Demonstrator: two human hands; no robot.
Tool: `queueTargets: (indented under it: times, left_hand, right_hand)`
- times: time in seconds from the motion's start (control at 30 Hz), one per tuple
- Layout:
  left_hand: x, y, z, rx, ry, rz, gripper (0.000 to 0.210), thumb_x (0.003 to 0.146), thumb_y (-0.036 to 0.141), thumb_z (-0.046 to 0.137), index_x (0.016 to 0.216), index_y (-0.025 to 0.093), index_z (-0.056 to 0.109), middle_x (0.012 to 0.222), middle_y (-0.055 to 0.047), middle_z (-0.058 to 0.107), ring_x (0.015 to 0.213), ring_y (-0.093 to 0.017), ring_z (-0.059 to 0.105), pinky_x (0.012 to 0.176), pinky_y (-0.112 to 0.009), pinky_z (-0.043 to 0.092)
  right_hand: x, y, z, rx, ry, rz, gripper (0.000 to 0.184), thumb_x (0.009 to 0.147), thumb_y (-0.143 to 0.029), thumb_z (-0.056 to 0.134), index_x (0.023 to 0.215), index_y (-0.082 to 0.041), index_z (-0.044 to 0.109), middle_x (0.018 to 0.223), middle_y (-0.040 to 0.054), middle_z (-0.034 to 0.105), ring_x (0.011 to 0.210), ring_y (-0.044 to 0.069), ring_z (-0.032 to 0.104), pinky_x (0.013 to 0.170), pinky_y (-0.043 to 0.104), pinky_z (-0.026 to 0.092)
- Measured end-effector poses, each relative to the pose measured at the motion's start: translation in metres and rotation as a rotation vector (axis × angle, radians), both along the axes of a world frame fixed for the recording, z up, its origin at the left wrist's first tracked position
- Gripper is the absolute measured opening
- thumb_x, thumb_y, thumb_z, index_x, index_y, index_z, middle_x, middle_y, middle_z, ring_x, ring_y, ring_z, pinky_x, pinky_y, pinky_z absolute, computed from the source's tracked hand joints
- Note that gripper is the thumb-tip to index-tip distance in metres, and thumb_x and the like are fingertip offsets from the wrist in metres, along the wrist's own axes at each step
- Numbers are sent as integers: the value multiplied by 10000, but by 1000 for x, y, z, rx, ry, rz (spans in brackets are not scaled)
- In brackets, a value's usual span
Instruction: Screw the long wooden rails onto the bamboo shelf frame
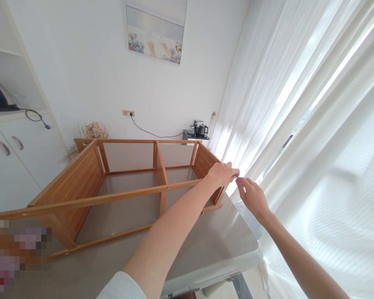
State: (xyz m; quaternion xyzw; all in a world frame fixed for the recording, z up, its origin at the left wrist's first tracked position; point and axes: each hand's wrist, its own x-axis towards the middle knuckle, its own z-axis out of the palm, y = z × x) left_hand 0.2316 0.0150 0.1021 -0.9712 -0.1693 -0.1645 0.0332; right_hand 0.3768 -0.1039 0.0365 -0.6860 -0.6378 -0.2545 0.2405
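A wooden shelf frame [137, 192] with slatted end panels lies on its side on a table [205, 232]. My left hand [220, 173] is closed around the right end of its near upper rail, covering that corner. Just to the right, my right hand [252, 195] pinches a thin metal rod [235, 177]. The rod's far tip meets the left fingertips at the rail's end; its full shape is hidden by the fingers. Both arms reach forward, the left one crossing in front of the frame's right section.
White curtains [336, 166] hang close on the right. A black electric kettle [202, 130] stands on a small stand at the back, its cord running to a wall socket [128, 113]. White cabinets [15, 162] are at left. A blurred patch covers the lower left corner.
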Motion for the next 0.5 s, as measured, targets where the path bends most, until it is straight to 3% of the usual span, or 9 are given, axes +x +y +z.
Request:
queueTargets:
  times: [0.23,0.5]
  left_hand:
    - [1,0,-1,-9,7,3,282,969,313,426,1170,323,623,1127,-57,600,955,-250,648,766,-379,520]
    - [1,-2,-1,19,9,16,283,967,306,434,1180,319,619,1126,-67,603,957,-249,648,765,-371,519]
  right_hand:
    - [4,0,4,9,-200,-44,283,1037,-288,376,991,-187,636,764,48,613,670,173,529,652,297,321]
    - [8,0,12,-20,-513,-68,305,925,-10,407,1099,-148,616,752,42,579,683,180,481,685,321,286]
